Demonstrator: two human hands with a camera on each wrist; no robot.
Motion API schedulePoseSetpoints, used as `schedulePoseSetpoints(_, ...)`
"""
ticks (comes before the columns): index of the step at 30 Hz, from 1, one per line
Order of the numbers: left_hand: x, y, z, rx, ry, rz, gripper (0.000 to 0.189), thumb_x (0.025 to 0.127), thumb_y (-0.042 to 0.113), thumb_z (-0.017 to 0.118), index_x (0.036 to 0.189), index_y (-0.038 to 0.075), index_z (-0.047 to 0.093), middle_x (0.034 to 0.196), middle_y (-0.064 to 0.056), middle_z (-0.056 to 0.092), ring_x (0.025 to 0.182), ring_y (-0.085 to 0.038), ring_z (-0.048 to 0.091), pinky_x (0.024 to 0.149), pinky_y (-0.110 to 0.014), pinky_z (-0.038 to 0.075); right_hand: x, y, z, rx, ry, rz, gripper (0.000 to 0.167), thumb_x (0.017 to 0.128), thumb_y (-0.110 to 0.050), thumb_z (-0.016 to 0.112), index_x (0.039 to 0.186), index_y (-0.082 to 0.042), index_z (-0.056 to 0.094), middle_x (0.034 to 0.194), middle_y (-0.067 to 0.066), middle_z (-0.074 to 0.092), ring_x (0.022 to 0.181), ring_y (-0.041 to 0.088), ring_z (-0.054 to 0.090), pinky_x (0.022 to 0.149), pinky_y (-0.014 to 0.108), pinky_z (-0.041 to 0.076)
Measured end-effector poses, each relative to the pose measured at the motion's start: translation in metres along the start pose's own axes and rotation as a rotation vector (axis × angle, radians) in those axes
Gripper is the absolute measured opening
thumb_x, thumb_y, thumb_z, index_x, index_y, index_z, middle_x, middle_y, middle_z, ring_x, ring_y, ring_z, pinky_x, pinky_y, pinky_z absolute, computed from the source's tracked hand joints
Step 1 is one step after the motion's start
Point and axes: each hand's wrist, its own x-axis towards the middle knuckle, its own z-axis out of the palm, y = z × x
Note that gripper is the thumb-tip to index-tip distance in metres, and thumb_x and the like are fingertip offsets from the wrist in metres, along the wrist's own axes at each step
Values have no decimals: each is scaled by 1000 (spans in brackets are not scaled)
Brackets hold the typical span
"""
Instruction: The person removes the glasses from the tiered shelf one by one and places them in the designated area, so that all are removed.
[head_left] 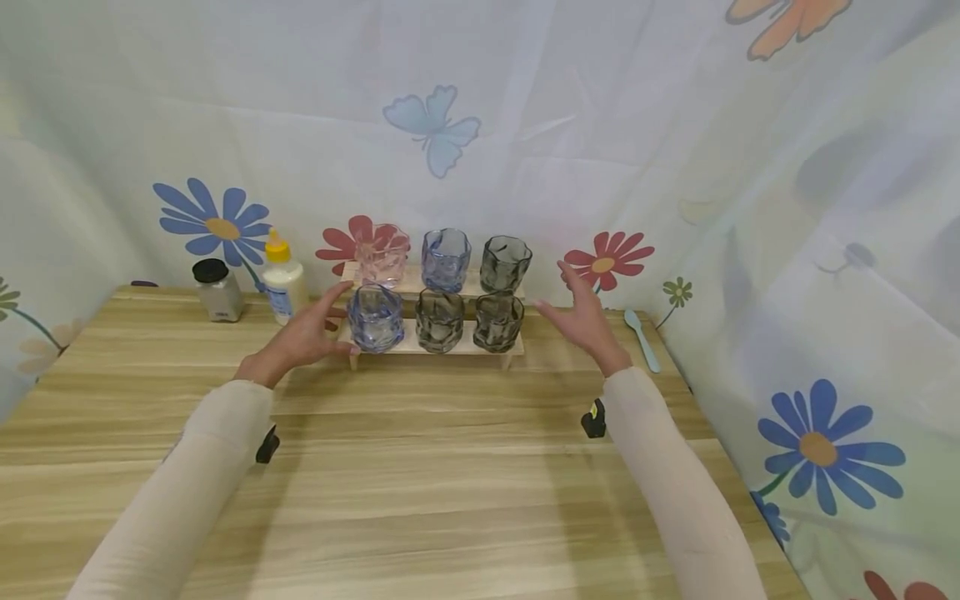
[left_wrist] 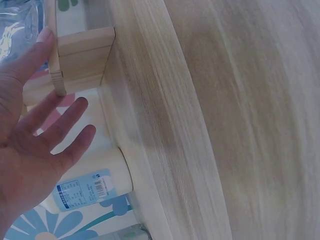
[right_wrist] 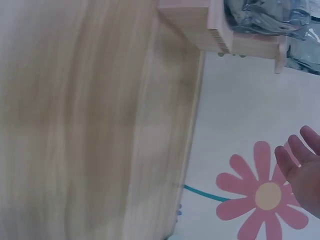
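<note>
A two-tier wooden rack (head_left: 468,340) stands at the back of the table. On its upper tier are a pink glass (head_left: 381,257), a blue glass (head_left: 446,262) and a grey glass (head_left: 505,265). The lower tier bears another blue glass (head_left: 376,320) and two dark grey glasses (head_left: 439,322). My left hand (head_left: 303,332) is at the rack's left end, thumb and index finger touching the lower board (left_wrist: 54,60), the other fingers extended. Apart from the rack's right end, my right hand (head_left: 588,321) is held with fingers spread and nothing in it.
Left of the rack stand a white bottle with a yellow cap (head_left: 284,282) and a jar with a black lid (head_left: 217,292). A pale blue spoon (head_left: 642,340) lies near the table's right edge. Flower-printed cloth (head_left: 525,150) hangs behind and beside the table (head_left: 420,483).
</note>
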Motion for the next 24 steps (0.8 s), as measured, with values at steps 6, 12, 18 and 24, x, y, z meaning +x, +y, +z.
schedulePoseSetpoints(6, -1, 2, -1, -11, 1, -1, 111, 79, 18, 86, 160, 17, 11, 139, -37, 51, 111, -52, 63, 95, -61, 49, 20, -16, 1, -39, -21, -18, 93, 86, -44, 76, 159, -17, 25, 159, 20, 36, 142, 43, 40, 111, 62, 37)
schedulePoseSetpoints(12, -3, 4, -1, -30, -5, -13, 111, 79, 20, 86, 161, 17, 11, 140, -37, 51, 107, -51, 64, 95, -61, 50, 35, -32, 5, -12, -56, -25, 94, 85, -41, 78, 159, -17, 26, 160, 20, 33, 140, 44, 42, 109, 61, 39)
schedulePoseSetpoints(18, -3, 3, -1, -30, 7, -16, 110, 79, 17, 86, 160, 18, 13, 140, -36, 52, 106, -50, 65, 93, -60, 51, 45, -47, 10, -15, -97, 3, 92, 86, -40, 78, 159, -20, 25, 162, 16, 30, 140, 41, 42, 110, 56, 41)
schedulePoseSetpoints(24, -3, 3, 0, -44, 6, -19, 109, 79, 15, 85, 160, 18, 12, 141, -37, 50, 105, -50, 65, 92, -59, 52, 54, -55, 13, -24, -137, 29, 91, 87, -38, 77, 159, -21, 24, 163, 17, 28, 144, 40, 36, 114, 56, 37)
